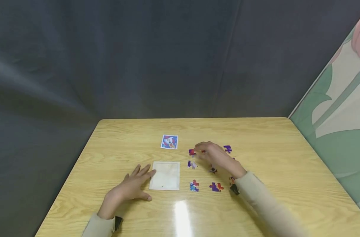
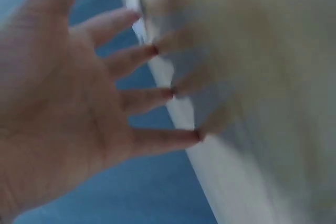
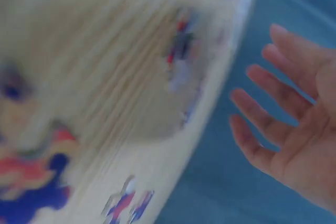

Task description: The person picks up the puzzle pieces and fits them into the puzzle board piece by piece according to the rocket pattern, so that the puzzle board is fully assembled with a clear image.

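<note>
My left hand (image 1: 129, 187) is spread beside a square white puzzle tray (image 1: 165, 176), its fingertips at the tray's left edge. In the left wrist view the left palm (image 2: 68, 93) faces the camera with straight fingers and holds nothing. Over the far rows of jigsaw pieces hovers my right hand (image 1: 216, 157), fingers loosely bent. The right wrist view shows those fingers (image 3: 268, 121) apart and free of any piece. Near its fingertips lie a red-and-purple piece (image 1: 192, 152) and a white-and-purple piece (image 1: 192, 164). The right hand and forearm partly hide other pieces.
A small printed picture card (image 1: 169, 142) lies beyond the tray. Closer to me are a blue-and-red piece (image 1: 194, 186) and a purple-and-orange piece (image 1: 216, 187); a purple piece (image 1: 228, 148) lies far right. Dark cloth (image 1: 180, 65) hangs behind the wooden table (image 1: 123, 138).
</note>
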`<state>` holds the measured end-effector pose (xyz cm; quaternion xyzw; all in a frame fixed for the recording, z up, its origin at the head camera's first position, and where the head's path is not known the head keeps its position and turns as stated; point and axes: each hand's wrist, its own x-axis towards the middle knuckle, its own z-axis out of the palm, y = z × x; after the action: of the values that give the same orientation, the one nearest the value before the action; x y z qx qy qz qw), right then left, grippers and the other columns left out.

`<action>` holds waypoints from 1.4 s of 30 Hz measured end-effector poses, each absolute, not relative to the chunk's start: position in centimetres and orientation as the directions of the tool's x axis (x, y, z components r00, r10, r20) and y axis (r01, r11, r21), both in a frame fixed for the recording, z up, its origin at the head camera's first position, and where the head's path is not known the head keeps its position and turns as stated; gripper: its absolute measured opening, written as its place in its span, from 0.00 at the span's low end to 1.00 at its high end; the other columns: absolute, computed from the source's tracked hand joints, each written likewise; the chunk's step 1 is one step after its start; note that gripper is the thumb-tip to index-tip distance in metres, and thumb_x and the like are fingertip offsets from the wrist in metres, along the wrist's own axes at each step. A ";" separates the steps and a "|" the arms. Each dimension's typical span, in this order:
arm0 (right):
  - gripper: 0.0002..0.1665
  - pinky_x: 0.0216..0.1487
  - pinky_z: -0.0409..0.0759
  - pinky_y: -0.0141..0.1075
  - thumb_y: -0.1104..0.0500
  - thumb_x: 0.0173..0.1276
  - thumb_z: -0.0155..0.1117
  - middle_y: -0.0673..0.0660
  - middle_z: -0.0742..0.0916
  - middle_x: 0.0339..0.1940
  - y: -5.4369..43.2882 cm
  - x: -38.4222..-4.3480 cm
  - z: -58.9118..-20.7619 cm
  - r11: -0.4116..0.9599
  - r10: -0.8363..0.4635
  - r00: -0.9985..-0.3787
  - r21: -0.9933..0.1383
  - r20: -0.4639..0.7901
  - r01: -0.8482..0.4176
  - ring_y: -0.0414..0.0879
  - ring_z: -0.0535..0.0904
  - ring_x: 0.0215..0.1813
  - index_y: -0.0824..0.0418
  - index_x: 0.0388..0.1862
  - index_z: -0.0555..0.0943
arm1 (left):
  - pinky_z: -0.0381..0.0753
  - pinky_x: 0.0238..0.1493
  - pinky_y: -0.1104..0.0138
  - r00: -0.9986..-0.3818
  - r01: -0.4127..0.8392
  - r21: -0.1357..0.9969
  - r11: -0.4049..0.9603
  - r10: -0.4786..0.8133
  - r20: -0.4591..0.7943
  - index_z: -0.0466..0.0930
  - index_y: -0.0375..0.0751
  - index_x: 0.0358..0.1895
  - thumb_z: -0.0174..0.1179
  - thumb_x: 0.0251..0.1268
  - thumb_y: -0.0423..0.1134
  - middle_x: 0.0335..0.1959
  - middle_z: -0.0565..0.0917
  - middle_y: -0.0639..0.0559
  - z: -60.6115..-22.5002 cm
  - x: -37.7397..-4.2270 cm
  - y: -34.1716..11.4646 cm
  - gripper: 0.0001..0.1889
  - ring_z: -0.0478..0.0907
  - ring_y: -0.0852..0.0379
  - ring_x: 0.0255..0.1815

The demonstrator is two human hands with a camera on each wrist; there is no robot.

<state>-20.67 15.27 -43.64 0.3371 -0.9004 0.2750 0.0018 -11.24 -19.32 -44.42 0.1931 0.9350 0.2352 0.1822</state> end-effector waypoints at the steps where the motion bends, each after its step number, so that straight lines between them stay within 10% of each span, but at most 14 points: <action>1: 0.15 0.56 0.78 0.52 0.63 0.65 0.65 0.63 0.83 0.55 15.0 -21.3 -43.9 0.621 -0.618 -0.762 -0.476 0.192 -0.623 0.58 0.79 0.56 0.65 0.51 0.83 | 0.43 0.58 0.23 -0.865 0.281 0.505 0.816 0.443 -0.234 0.58 0.45 0.74 0.70 0.51 0.51 0.78 0.48 0.42 -44.7 -11.2 -19.0 0.47 0.36 0.30 0.75; 18: 0.10 0.40 0.83 0.41 0.60 0.58 0.73 0.58 0.87 0.40 14.5 -23.6 -46.5 0.620 -0.676 -0.653 -0.215 0.342 -0.755 0.50 0.81 0.41 0.63 0.38 0.87 | 0.62 0.51 0.25 -0.882 0.383 0.409 0.829 0.460 -0.107 0.73 0.44 0.42 0.71 0.52 0.46 0.74 0.60 0.40 -44.8 -14.4 -15.4 0.19 0.50 0.27 0.72; 28: 0.15 0.41 0.83 0.37 0.54 0.58 0.73 0.54 0.87 0.39 7.9 -20.7 -45.6 0.517 -0.755 -0.565 -0.228 0.333 -0.825 0.46 0.81 0.40 0.60 0.40 0.87 | 0.56 0.59 0.27 -0.883 0.329 0.408 0.852 0.431 -0.186 0.58 0.39 0.74 0.70 0.52 0.51 0.77 0.53 0.47 -45.2 -14.6 -14.8 0.47 0.46 0.34 0.75; 42: 0.12 0.44 0.78 0.41 0.50 0.70 0.61 0.52 0.80 0.46 4.8 -18.9 -45.6 0.663 -0.734 -0.652 -0.008 0.193 -0.749 0.47 0.74 0.47 0.52 0.44 0.87 | 0.59 0.52 0.24 -0.879 0.326 0.373 0.869 0.423 -0.219 0.61 0.35 0.72 0.71 0.49 0.53 0.76 0.56 0.46 -44.1 -14.9 -14.0 0.48 0.47 0.32 0.74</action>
<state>-18.88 4.85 -45.57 0.4082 -0.9077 0.0434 0.0868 -14.93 -13.98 -44.12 0.1960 0.9552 0.1649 0.1483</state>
